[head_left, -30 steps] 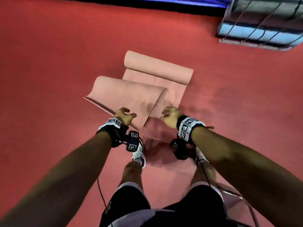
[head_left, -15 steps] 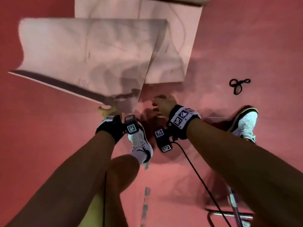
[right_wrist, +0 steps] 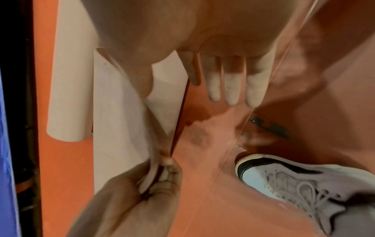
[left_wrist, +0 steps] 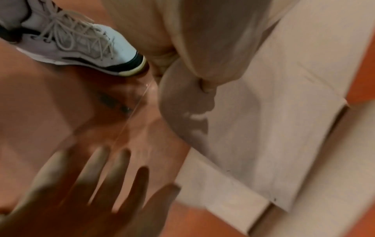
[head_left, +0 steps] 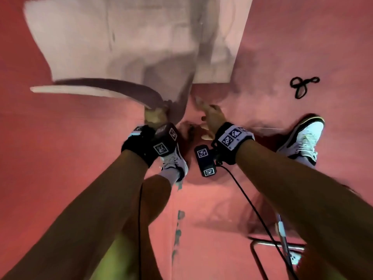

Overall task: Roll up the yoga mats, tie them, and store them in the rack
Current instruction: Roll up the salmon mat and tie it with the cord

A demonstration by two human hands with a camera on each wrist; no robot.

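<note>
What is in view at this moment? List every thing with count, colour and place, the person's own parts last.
yoga mat: one, pale pink, on the floor ahead, near corner lifted, far end rolled in the right wrist view.
cord: one, black, looped, on the floor right of the mat.
floor: red, all round.
metal frame: one, grey, at lower right, partly cut off.
cable: one, black, running from the right wrist unit.
shoes: two, white with black trim, on the floor near the mat's edge.
wrist bands: two, black with printed markers.
left hand: grips the mat's lifted corner.
right hand: fingers spread, holding nothing, beside the mat's edge.
</note>
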